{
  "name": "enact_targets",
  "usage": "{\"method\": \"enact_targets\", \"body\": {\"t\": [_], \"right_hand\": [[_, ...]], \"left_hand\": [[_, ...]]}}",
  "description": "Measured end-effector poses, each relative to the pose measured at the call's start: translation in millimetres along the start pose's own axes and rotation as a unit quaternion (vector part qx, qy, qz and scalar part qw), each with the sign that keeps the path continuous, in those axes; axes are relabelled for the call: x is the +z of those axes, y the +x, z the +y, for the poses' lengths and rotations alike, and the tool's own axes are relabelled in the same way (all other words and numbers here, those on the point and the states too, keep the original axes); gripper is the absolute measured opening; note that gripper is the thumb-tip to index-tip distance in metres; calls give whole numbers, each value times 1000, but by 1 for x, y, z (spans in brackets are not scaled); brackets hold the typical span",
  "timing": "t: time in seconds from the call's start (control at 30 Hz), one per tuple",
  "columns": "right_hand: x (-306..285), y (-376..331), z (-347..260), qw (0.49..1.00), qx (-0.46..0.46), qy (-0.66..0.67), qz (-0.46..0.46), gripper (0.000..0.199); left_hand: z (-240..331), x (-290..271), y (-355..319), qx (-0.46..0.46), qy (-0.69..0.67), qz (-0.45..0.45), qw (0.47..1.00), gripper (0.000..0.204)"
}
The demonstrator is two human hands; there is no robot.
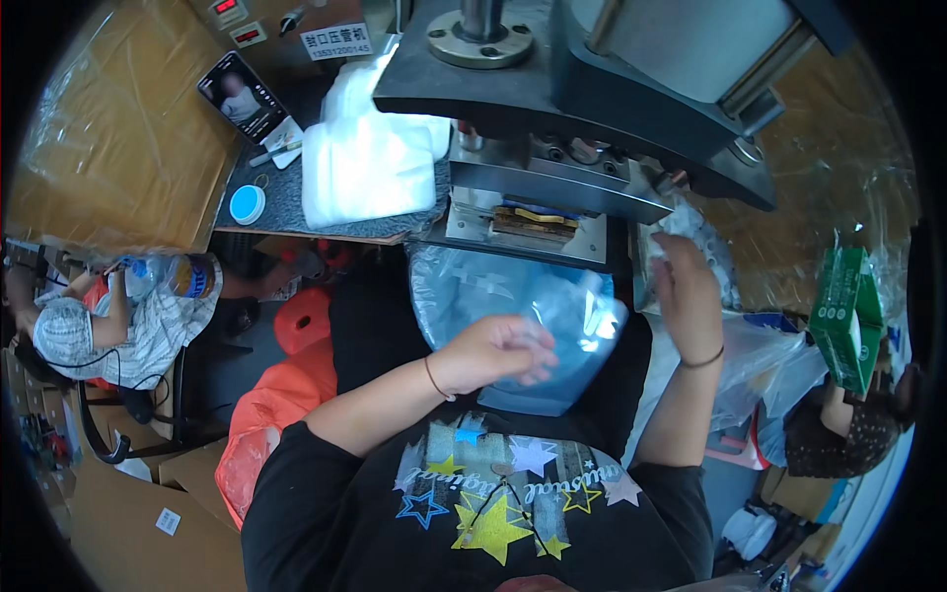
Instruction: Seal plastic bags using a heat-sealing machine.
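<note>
Over my lap, my left hand [498, 353] has its fingers curled and smeared by motion, at the edge of a shiny clear plastic bag [582, 316] that it seems to hold. Below the bag lies a light-blue plastic-lined container [444, 296] between my legs. To the right, my right hand [688, 291] is raised with fingertips drawn together by a tray of small whitish pieces [712, 247]. What those fingertips hold, if anything, is too small to make out. Ahead of both hands stands a metal press [552, 183] with a brass-coloured block [536, 219] on its lower plate.
On the table at left lie a stack of translucent white bags [370, 173], a phone [242, 99] and a blue-lidded round tub [248, 204]. Cardboard boxes [128, 128] stand beyond. A green box [843, 316] is at right. Other people [148, 316] sit on both sides.
</note>
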State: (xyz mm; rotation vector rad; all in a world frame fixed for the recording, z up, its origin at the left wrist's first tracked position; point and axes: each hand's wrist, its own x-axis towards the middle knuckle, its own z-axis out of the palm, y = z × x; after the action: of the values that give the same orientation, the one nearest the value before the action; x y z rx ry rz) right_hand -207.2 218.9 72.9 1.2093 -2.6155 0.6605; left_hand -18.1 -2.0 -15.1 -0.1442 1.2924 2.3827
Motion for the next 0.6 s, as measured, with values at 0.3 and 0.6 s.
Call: {"method": "enact_targets", "body": {"t": [0.3,0.6], "right_hand": [[27,-1,46,994,105,17,-22,32],[23,-9,70,996,26,78,-46,25]], "left_hand": [[44,-29,18,75,-65,138,986,23],[87,-81,-17,321,650,526,446,68]]}}
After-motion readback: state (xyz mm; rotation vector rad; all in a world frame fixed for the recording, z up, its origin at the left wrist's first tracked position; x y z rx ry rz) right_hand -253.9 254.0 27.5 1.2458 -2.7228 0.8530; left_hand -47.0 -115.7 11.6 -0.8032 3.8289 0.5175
